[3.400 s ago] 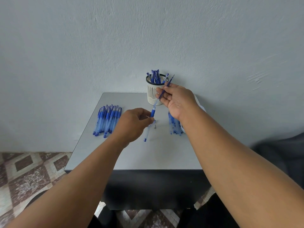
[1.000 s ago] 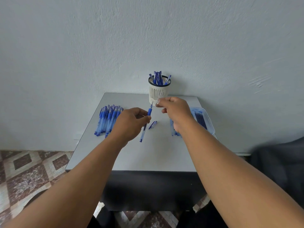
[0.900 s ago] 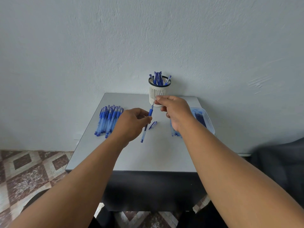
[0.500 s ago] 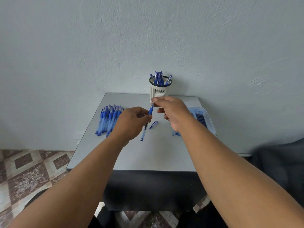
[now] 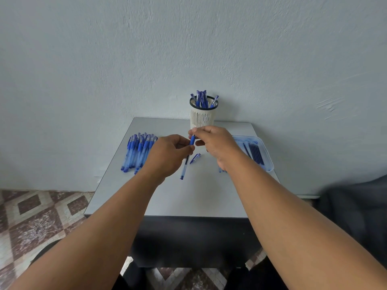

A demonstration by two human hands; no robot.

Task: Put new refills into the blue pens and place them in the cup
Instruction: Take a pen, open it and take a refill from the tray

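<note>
My left hand grips a blue pen by its barrel, held tilted above the grey table. My right hand pinches the pen's upper tip end just above the blue grip. A blue pen cap lies on the table under the hands. The white slotted cup with a black rim stands at the back and holds several blue pens. A row of several blue pens lies at the left. A clear tray with dark refills sits at the right.
A few more blue pens lie partly hidden under my right wrist. The table stands against a pale wall. Patterned floor tiles show at the left, and a dark shape sits at the right.
My right hand has come to the pen's upper end and pinches it; before it held a refill going into the barrel. The left hand keeps its grip on the barrel.
</note>
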